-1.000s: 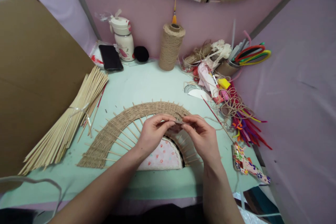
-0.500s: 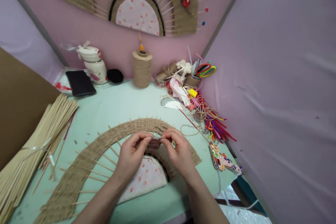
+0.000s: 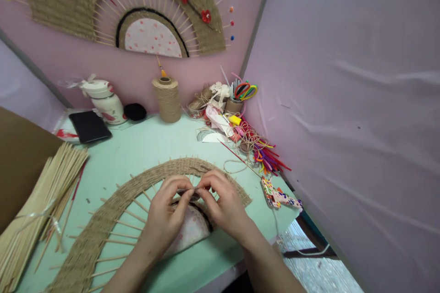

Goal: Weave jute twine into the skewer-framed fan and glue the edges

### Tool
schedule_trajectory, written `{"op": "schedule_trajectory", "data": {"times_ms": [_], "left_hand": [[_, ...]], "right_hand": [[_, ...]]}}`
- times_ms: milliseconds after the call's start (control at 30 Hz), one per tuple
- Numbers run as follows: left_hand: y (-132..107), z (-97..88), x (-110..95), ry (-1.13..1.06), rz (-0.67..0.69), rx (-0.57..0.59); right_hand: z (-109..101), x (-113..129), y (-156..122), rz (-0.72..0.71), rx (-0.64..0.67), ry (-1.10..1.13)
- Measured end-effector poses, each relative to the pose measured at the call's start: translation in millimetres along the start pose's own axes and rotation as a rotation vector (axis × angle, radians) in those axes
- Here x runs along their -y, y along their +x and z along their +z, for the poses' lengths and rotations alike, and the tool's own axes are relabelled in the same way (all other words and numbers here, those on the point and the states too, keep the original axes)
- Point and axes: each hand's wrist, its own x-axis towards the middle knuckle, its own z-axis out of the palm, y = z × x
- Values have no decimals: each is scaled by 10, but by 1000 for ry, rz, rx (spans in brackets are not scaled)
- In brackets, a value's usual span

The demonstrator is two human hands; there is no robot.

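My left hand (image 3: pixel 171 201) and my right hand (image 3: pixel 222 199) meet above the woven fan, fingertips nearly touching. Both pinch a small dark brownish piece (image 3: pixel 195 196), thin and mostly covered by the fingers; its kind is unclear. Below them lies the fan (image 3: pixel 113 208), a wide arc of woven tan cord on thin wooden sticks. At its centre is a half-round white panel (image 3: pixel 192 229) with pink spots and a dark edge, partly hidden by my hands. A thin dark twig-like strip rests on the upper right of the woven band.
A bundle of wooden sticks (image 3: pixel 32 219) lies at left. Toward the back stand a white bottle (image 3: pixel 108 105), a black phone-like slab (image 3: pixel 90 127) and a twine spool (image 3: pixel 167 100). Pipe cleaners (image 3: pixel 266 151), loose twine and scissors (image 3: pixel 247 91) crowd the right. A pattern-covered glue gun (image 3: pixel 278 196) lies near the right edge.
The view has shifted, so most things appear further left. My fingertips have drawn closer together, and the brownish piece between them, hanging spread before, now shows much less.
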Motion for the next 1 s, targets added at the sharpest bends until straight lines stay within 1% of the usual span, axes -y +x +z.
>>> {"op": "schedule_trajectory", "data": {"times_ms": [67, 167, 300, 433, 600, 800, 900, 1000], "left_hand": [[-11, 16, -68, 11, 21, -34], [-7, 58, -164, 4, 6, -79], [33, 150, -303, -37, -26, -64], [116, 236, -417, -72, -46, -54], [215, 272, -417, -65, -76, 15], [232, 312, -430, 34, -92, -23], [324, 326, -437, 16, -113, -9], [487, 360, -422, -47, -169, -4]], "right_hand": [[-41, 22, -18, 9, -17, 50], [-120, 28, -55, 21, -71, 115], [-235, 6, -124, -12, -164, 170], [-338, -3, -190, -67, -267, 146], [-420, -38, -243, -72, -356, 143], [-411, -72, -286, -38, -390, 159], [-413, -66, -265, 26, -415, 179], [-440, -73, -211, 126, -462, 214]]}}
